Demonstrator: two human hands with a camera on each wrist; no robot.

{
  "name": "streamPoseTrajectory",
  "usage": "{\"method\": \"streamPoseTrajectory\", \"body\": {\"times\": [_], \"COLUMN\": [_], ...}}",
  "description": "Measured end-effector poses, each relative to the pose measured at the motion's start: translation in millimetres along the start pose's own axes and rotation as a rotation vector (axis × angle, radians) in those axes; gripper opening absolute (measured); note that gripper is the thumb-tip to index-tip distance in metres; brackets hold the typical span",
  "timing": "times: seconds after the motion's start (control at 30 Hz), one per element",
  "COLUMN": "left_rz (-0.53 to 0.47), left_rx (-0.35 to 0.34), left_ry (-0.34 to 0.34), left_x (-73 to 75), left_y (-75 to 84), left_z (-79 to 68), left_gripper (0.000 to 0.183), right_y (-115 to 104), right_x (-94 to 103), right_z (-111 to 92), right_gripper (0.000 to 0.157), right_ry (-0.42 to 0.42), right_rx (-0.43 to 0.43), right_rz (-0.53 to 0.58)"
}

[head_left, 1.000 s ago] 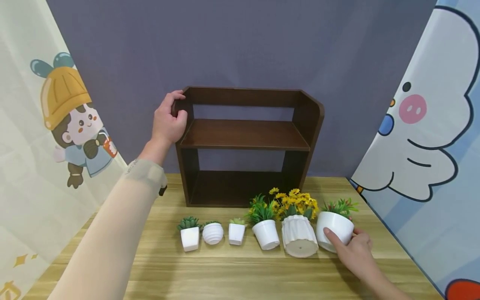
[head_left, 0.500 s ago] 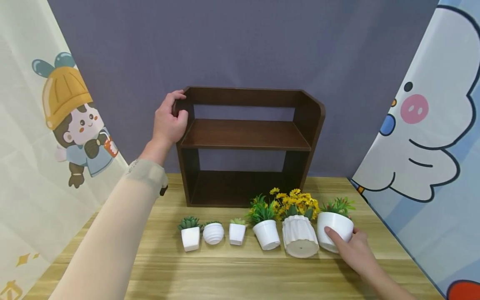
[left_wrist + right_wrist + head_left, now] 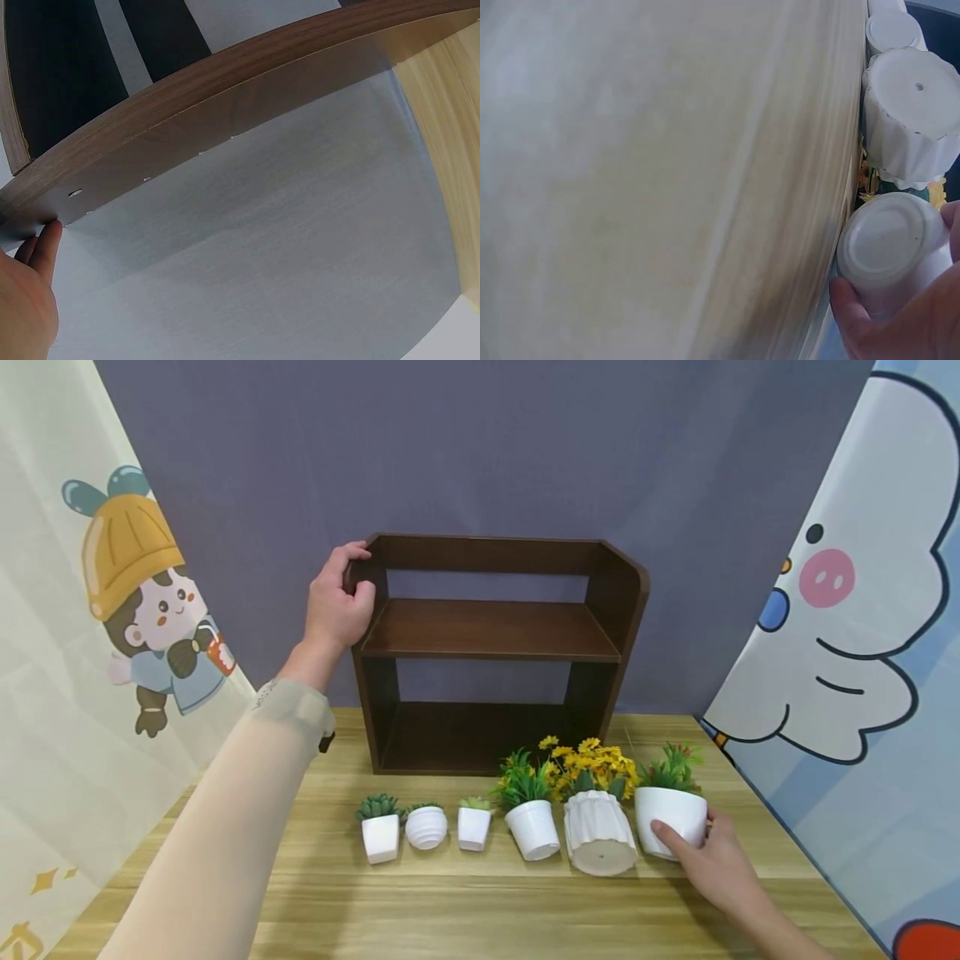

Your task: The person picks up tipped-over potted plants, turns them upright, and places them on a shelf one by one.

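Observation:
My left hand grips the upper left side panel of a dark brown two-tier shelf. In the left wrist view, the fingers touch the panel's outer face. At the right end of a row of potted plants, my right hand holds a smooth white pot with a green, red-tipped plant. The thumb lies across the pot's front; the other fingers are mostly hidden behind it. The round base faces the right wrist camera. Beside it lies a fluted white pot with yellow flowers, its base towards me.
Left along the wood-grain table are a white pot with a grassy plant and several small white succulent pots, among them a ribbed round one. A grey-blue curtain hangs behind the shelf; printed cloths flank the table.
The smooth white pot has turned in my right hand, its plant swinging left and standing more upright. My left hand stays on the shelf, and the other pots have not moved.

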State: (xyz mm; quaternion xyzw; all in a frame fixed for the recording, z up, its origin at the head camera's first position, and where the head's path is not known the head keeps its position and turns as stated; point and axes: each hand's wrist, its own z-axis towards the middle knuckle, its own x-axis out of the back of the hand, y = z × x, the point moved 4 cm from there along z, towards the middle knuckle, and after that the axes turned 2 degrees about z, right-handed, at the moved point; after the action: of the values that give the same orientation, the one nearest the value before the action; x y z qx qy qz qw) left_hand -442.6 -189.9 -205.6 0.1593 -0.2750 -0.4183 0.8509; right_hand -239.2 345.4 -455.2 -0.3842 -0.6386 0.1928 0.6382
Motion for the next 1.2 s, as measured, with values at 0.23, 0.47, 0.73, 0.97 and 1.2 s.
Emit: {"method": "streamPoseTrajectory", "body": {"times": [0.23, 0.47, 0.73, 0.97, 1.2], "left_rz": [0.001, -0.001, 0.001, -0.001, 0.017], "left_rx": [-0.008, 0.001, 0.005, -0.002, -0.039], "left_ry": [0.009, -0.003, -0.004, 0.014, 0.081], "left_x": [-0.5, -1.4, -2.1, -4.1, -4.1], "left_y": [-0.6, -1.5, -0.8, 0.0, 1.3], "left_z": [0.3, -0.5, 0.0, -1.3, -1.4], "left_gripper": [0.040, 0.041, 0.041, 0.042, 0.043], "right_y": [1.3, 2.6, 5.3, 7.5, 8.3], "right_x": [2.3, 3.9, 3.6, 4.3, 4.1], "right_z": [1.2, 2.9, 5.8, 6.2, 7.5], "right_gripper": [0.124, 0.126, 0.128, 0.130, 0.128], "right_ry": [0.012, 0.007, -0.020, -0.027, -0.025], "right_rx": [0.014, -0.003, -0.043, -0.050, -0.035], "right_rz": [0.002, 0.038, 0.051, 0.049, 0.058]}}
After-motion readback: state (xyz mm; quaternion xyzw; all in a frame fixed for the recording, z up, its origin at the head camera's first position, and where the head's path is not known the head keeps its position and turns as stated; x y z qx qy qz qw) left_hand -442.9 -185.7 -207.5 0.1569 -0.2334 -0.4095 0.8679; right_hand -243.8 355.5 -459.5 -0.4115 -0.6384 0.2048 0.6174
